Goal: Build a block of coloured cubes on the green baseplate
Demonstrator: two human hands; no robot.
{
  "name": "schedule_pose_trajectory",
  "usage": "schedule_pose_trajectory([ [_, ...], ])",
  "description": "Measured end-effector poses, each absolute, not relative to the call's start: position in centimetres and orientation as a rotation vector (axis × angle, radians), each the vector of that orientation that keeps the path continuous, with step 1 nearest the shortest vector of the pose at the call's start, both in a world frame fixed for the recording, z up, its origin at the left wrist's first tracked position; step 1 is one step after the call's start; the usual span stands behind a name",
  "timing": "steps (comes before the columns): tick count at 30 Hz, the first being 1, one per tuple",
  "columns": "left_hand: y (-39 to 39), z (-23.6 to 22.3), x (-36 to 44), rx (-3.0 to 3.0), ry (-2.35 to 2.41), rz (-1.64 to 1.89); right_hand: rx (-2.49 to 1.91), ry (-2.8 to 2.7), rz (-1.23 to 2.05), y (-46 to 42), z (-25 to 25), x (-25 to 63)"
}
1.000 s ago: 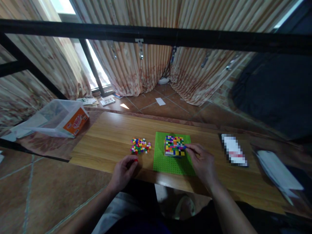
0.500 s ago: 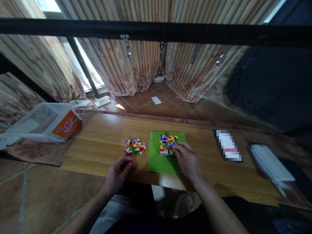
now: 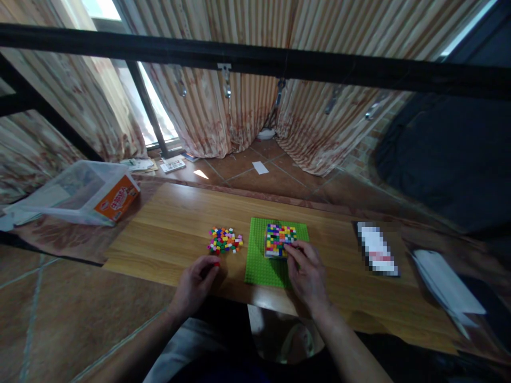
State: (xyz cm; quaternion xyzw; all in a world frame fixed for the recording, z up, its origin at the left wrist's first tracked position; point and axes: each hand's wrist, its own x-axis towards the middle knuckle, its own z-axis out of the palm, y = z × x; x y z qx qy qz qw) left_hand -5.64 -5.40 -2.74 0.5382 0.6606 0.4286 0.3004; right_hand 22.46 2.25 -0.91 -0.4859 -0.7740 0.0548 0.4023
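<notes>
A green studded baseplate [image 3: 257, 268] lies on the wooden table, bearing a squarish block of many-coloured small toy bricks [image 3: 277, 236]. My right hand [image 3: 309, 271] reaches over the plate, thumb and fingers closed at the front right part of this block. What sits between those fingertips is too small and covered to name. Left of the plate is a loose pile of small coloured bricks [image 3: 225, 240]. In front of that pile my left hand [image 3: 196, 282] is pinched on a small red brick [image 3: 216, 264].
A clear plastic bin [image 3: 83, 205] with an orange label stands at the left. On the table's right lies a blurred-out phone-like object [image 3: 377, 250], with a white folded item [image 3: 447, 279] beyond it. A black metal bar [image 3: 247, 56] crosses above, before the curtains [image 3: 247, 114].
The whole view has shifted and tilted slightly. My right hand stays at the block, its fingers shifted slightly. My left hand keeps its pinch on the red brick.
</notes>
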Motion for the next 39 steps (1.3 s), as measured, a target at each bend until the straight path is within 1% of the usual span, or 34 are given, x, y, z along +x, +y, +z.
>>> schedule_pose_trajectory([
  [5, -5.1, -3.0, -5.6, 1.333, 1.721, 1.169, -1.255, -2.005, 0.08, 2.1, -1.7, 22.8],
  [9, -4.7, -2.8, -5.4, 1.258, 1.664, 1.241, -1.25, -2.009, 0.115, 2.0, -1.9, 23.0],
  [17, -4.8, -2.3, -3.8, 1.063, 1.525, 1.293, -1.295, -1.736, 0.238, 2.0, -0.1, 23.5],
  [19, -4.7, -1.7, -2.4, 1.066, 1.445, 1.275, -1.275, -1.695, 0.318, 1.7, 0.5, 23.7],
  [25, -3.6, 1.1, 2.6, 1.128, 1.236, 1.231, -1.087, -1.776, 0.855, -0.2, 1.7, 22.3],
  [28, -3.0, 1.6, 4.3, 1.21, 1.178, 1.224, -1.014, -1.793, 1.045, -0.7, 1.9, 21.7],
  [31, -2.4, 1.7, 5.2, 1.267, 1.187, 1.229, -1.028, -1.696, 1.123, -0.6, 1.9, 21.9],
  [39, -1.0, 1.7, 6.7, 1.309, 1.197, 1.234, -1.1, -1.553, 1.133, 0.6, 2.0, 23.1],
])
